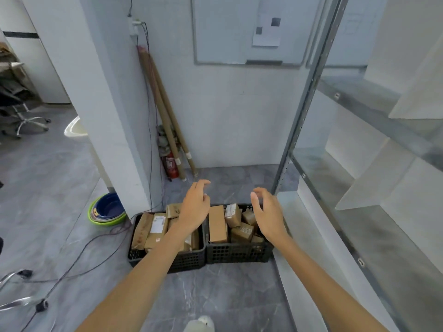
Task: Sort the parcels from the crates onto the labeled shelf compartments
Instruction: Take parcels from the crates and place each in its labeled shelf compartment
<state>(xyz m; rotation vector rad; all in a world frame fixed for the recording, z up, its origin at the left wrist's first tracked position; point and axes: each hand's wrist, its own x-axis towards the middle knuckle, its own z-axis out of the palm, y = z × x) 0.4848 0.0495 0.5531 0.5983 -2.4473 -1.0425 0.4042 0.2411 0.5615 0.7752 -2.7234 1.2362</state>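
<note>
- The grey marbled floor (227,295) fills the lower view, with open room in front of the crates and away to the left.
- A pale tiled wall (227,116) closes the alcove ahead; a whiteboard (227,32) hangs on it with a sheet of paper stuck on.
- The metal shelf unit (302,121) stands along my right, its slotted upright near the right crate and white dividers splitting its levels into compartments.
- A white pillar (100,92) bounds the alcove on the left.
- Two black lattice crates sit side by side on the floor, touching: the left crate (187,259) and the right crate (237,252), which lies just beside the shelf's base.
- Brown cardboard parcels (217,224) fill both crates, some upright, some tilted.
- Long cardboard tubes (165,111) lean in the corner over a red fire extinguisher (171,166).
- Stacked basins (107,209) rest by the pillar's foot.
- My left grip (195,207) hovers over the left crate, fingers loose and spread, holding nothing.
- My right grip (268,212) hovers over the right crate, likewise slack and empty.
- Thin cables (79,255) trail across the floor at left.
</note>
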